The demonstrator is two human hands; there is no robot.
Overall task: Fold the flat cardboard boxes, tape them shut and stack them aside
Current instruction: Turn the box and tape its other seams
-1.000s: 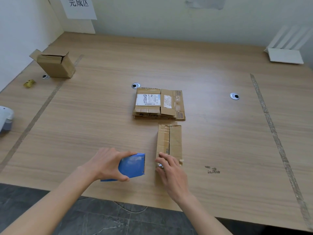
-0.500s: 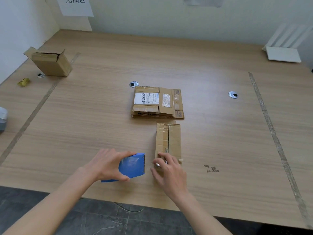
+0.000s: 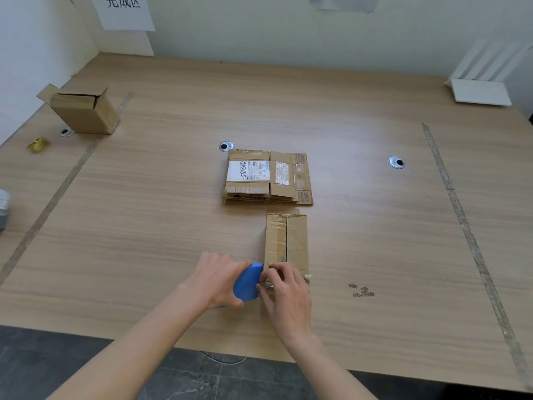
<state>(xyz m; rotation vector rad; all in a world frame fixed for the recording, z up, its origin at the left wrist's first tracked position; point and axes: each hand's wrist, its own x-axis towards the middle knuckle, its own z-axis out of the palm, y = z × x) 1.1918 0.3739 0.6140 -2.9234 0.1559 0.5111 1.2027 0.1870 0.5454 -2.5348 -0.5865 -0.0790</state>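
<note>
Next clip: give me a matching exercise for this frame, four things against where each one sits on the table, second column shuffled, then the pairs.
Things:
1. tape dispenser
2. flat box stack
3. open-topped box
4. white rack

Places:
A. far right corner of the table
B. middle of the table, beside a cable hole
C. gripped in the left hand, near edge
D. far left, by the wall

Pairs: 1-C, 2-B, 3-D, 4-A
</note>
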